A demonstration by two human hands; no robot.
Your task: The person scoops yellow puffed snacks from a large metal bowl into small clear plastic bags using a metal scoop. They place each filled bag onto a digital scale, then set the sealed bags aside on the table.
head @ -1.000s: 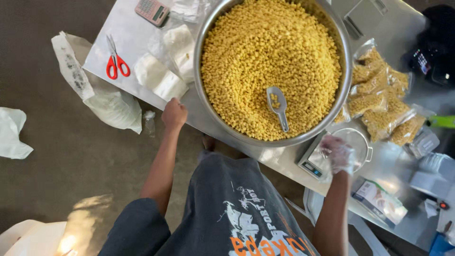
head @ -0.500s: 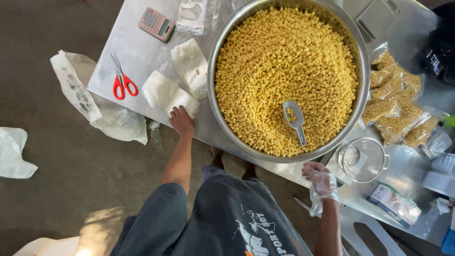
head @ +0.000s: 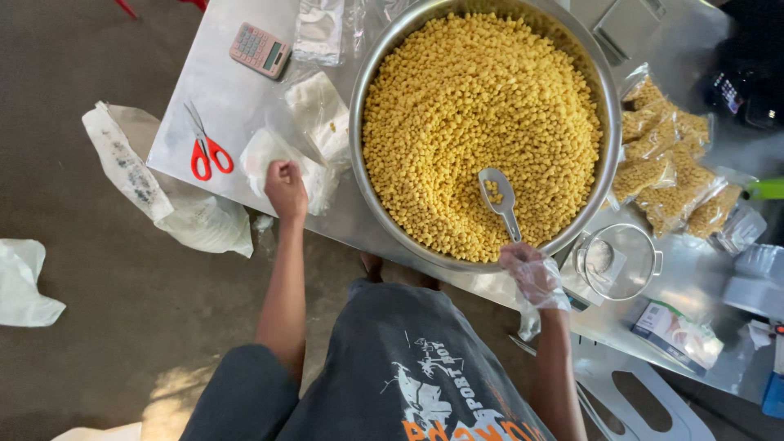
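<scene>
The left hand is bare, its fingers curled together in a grip on the edge of a stack of clear plastic bags lying on the shiny metal counter. The right hand wears a thin clear plastic glove and sits at the near rim of the big round steel basin, right at the end of the handle of a small metal scoop; from above I cannot tell for certain whether its fingers have closed on the handle or only touch it. The scoop's bowl lies in the heap of small yellow puffed snack pieces that fills the basin almost to the brim.

Just left of the bag stack lie red-handled scissors, and farther up the counter a pink pocket calculator. To the right of the basin, sealed clear packets of the same yellow snack are piled together. Near the gloved hand a small round steel bowl stands on a scale, with a small printed carton beyond it. A crumpled white plastic sack hangs off the counter's left edge above the grey concrete floor.
</scene>
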